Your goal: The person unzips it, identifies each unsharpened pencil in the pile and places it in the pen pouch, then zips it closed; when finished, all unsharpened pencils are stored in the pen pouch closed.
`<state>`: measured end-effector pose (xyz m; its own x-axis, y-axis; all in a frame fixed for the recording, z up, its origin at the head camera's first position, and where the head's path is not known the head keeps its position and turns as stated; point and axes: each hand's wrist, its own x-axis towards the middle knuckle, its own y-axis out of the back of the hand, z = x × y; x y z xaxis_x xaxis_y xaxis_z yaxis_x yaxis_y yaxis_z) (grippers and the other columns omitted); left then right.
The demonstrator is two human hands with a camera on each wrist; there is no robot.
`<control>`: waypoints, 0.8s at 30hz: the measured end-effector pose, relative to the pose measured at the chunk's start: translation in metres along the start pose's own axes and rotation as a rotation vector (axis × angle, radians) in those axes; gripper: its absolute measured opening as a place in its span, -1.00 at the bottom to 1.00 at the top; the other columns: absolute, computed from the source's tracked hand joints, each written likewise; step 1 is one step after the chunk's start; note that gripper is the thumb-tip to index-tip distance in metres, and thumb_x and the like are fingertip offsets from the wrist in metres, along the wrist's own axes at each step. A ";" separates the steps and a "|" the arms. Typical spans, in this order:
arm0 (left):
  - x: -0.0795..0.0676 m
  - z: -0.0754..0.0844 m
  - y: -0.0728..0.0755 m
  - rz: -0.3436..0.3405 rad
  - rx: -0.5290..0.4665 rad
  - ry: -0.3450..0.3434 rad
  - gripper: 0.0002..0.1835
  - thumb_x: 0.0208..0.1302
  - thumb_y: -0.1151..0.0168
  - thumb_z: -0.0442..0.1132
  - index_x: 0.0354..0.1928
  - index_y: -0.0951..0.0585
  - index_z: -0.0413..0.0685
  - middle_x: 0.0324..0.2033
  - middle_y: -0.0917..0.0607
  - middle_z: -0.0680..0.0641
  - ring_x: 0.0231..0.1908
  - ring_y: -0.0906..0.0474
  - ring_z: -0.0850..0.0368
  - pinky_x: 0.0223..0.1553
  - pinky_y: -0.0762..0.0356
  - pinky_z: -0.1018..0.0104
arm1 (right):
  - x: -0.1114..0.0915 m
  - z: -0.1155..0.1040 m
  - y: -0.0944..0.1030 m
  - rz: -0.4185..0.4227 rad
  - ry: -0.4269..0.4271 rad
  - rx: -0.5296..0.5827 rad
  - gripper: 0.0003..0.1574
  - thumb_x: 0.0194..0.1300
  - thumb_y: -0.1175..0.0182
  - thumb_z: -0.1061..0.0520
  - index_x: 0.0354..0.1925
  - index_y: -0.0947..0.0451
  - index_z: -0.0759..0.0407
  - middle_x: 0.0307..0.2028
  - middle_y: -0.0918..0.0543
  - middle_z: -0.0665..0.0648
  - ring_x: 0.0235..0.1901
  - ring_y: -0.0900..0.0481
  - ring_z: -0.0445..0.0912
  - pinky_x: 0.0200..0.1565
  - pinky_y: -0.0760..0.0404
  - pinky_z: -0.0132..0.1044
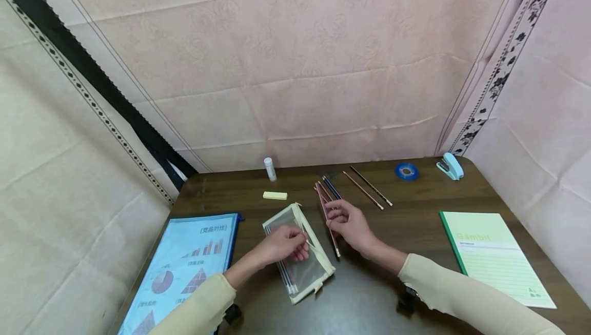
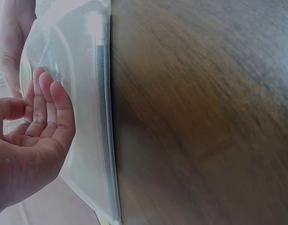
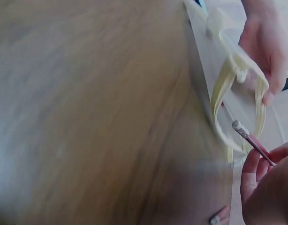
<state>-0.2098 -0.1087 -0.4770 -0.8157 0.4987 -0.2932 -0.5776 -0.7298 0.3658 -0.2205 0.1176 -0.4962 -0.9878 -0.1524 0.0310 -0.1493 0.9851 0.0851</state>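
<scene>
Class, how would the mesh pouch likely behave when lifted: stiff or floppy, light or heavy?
The mesh pouch is probably floppy: its rim curves open where the left hand pinches it. It seems light, being thin, see-through mesh. The slim items visible inside might slide.

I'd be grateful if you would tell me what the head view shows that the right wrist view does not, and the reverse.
Only the head view shows the stapler, the roll of blue tape and the green-edged notebook.

Only the right wrist view clearly shows the gaping mouth of the pouch.

Both show the left hand at the pouch, the right hand holding a pencil, and the brown table.
</scene>
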 end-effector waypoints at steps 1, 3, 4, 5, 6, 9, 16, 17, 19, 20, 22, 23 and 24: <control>0.000 0.000 0.000 -0.001 0.002 0.001 -0.67 0.43 -0.01 -0.12 -0.39 -0.64 -0.14 -0.46 -0.75 -0.11 -0.43 -0.71 0.04 -0.34 -0.71 0.18 | -0.001 0.000 -0.003 -0.007 -0.006 0.015 -0.49 0.16 -0.23 0.40 0.09 -0.49 0.15 -0.08 -0.55 0.49 -0.34 -0.64 -0.06 -0.38 -0.68 -0.28; 0.001 0.000 0.001 0.001 0.011 0.001 -0.67 0.44 -0.01 -0.11 -0.38 -0.64 -0.13 -0.46 -0.75 -0.11 -0.44 -0.70 0.06 -0.35 -0.70 0.19 | -0.002 -0.002 -0.007 -0.025 -0.014 0.047 -0.47 0.15 -0.23 0.40 0.10 -0.47 0.17 -0.06 -0.53 0.50 -0.34 -0.63 -0.06 -0.37 -0.69 -0.24; 0.001 0.000 0.001 0.002 0.014 0.001 -0.67 0.44 -0.01 -0.11 -0.38 -0.64 -0.12 -0.46 -0.75 -0.10 -0.44 -0.70 0.06 -0.35 -0.70 0.20 | -0.003 -0.002 -0.009 -0.033 -0.019 0.061 -0.47 0.15 -0.23 0.40 0.11 -0.46 0.18 -0.06 -0.52 0.50 -0.34 -0.63 -0.04 -0.36 -0.70 -0.22; 0.001 0.000 0.001 0.004 0.017 0.002 -0.67 0.43 -0.01 -0.11 -0.39 -0.65 -0.12 -0.47 -0.75 -0.10 -0.44 -0.70 0.07 -0.36 -0.70 0.21 | -0.003 -0.003 -0.011 -0.042 -0.024 0.076 -0.47 0.15 -0.23 0.40 0.11 -0.45 0.20 -0.05 -0.51 0.51 -0.33 -0.63 0.00 -0.36 -0.71 -0.19; 0.001 0.000 0.002 0.005 0.017 0.002 -0.67 0.43 -0.01 -0.11 -0.39 -0.65 -0.12 -0.47 -0.75 -0.10 -0.44 -0.70 0.07 -0.36 -0.70 0.21 | -0.004 -0.003 -0.013 -0.050 -0.030 0.086 -0.46 0.14 -0.22 0.41 0.12 -0.44 0.21 -0.05 -0.51 0.52 -0.32 -0.63 0.03 -0.35 -0.71 -0.17; 0.002 0.000 0.002 0.003 0.014 0.002 -0.66 0.43 -0.02 -0.11 -0.39 -0.65 -0.14 -0.47 -0.75 -0.11 -0.45 -0.70 0.07 -0.36 -0.70 0.20 | -0.005 -0.003 -0.019 -0.067 -0.064 0.110 -0.46 0.15 -0.21 0.40 0.12 -0.43 0.23 -0.03 -0.50 0.52 -0.28 -0.64 0.12 -0.34 -0.71 -0.15; 0.004 0.002 0.002 0.002 -0.006 -0.003 -0.66 0.44 0.00 -0.13 -0.37 -0.64 -0.21 -0.47 -0.74 -0.14 -0.47 -0.69 0.09 -0.37 -0.70 0.20 | -0.011 -0.001 -0.029 -0.114 -0.135 0.077 -0.46 0.15 -0.18 0.40 0.14 -0.42 0.27 -0.07 -0.58 0.46 -0.28 -0.65 0.03 -0.31 -0.69 -0.14; 0.005 0.003 0.002 0.002 -0.006 -0.002 -0.66 0.44 0.00 -0.13 -0.36 -0.64 -0.20 -0.47 -0.74 -0.13 -0.47 -0.69 0.10 -0.37 -0.70 0.20 | -0.012 0.000 -0.030 -0.123 -0.142 0.068 -0.47 0.16 -0.18 0.40 0.13 -0.42 0.29 -0.08 -0.59 0.44 -0.29 -0.65 -0.01 -0.31 -0.69 -0.17; 0.005 0.004 0.001 -0.001 -0.009 -0.004 -0.66 0.45 0.01 -0.14 -0.35 -0.64 -0.20 -0.46 -0.74 -0.14 -0.46 -0.69 0.09 -0.35 -0.71 0.19 | -0.015 0.000 -0.031 -0.133 -0.156 0.050 -0.49 0.17 -0.19 0.38 0.12 -0.43 0.30 -0.10 -0.62 0.40 -0.29 -0.64 -0.08 -0.33 -0.65 -0.23; 0.006 0.005 0.001 -0.001 -0.006 -0.007 -0.66 0.45 0.01 -0.14 -0.35 -0.64 -0.21 -0.46 -0.74 -0.14 -0.46 -0.69 0.10 -0.35 -0.71 0.19 | -0.015 0.001 -0.032 -0.138 -0.158 0.043 -0.50 0.17 -0.19 0.37 0.11 -0.43 0.31 -0.11 -0.63 0.38 -0.29 -0.63 -0.11 -0.33 -0.64 -0.26; 0.005 0.006 0.000 0.001 0.003 -0.012 -0.65 0.45 0.01 -0.14 -0.36 -0.64 -0.21 -0.46 -0.74 -0.15 -0.46 -0.68 0.10 -0.36 -0.70 0.19 | -0.015 0.002 -0.033 -0.155 -0.161 0.032 -0.53 0.19 -0.20 0.34 0.10 -0.45 0.30 -0.12 -0.63 0.36 -0.29 -0.63 -0.12 -0.34 -0.63 -0.27; 0.005 0.006 0.000 0.003 0.008 -0.015 -0.65 0.46 0.01 -0.14 -0.37 -0.63 -0.21 -0.47 -0.74 -0.15 -0.47 -0.68 0.11 -0.36 -0.70 0.19 | -0.015 0.003 -0.033 -0.162 -0.158 0.022 -0.55 0.20 -0.21 0.33 0.09 -0.45 0.30 -0.12 -0.64 0.36 -0.28 -0.63 -0.12 -0.34 -0.63 -0.27; 0.005 0.006 0.000 0.005 0.011 -0.018 -0.65 0.46 0.01 -0.14 -0.37 -0.63 -0.22 -0.47 -0.74 -0.15 -0.47 -0.68 0.11 -0.36 -0.70 0.18 | -0.015 0.003 -0.033 -0.165 -0.156 0.009 -0.56 0.21 -0.21 0.32 0.08 -0.46 0.29 -0.13 -0.64 0.34 -0.27 -0.63 -0.12 -0.34 -0.63 -0.27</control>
<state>-0.2137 -0.1039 -0.4734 -0.8190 0.5036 -0.2751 -0.5737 -0.7270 0.3773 -0.2012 0.0872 -0.5029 -0.9445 -0.2984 -0.1372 -0.3094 0.9485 0.0676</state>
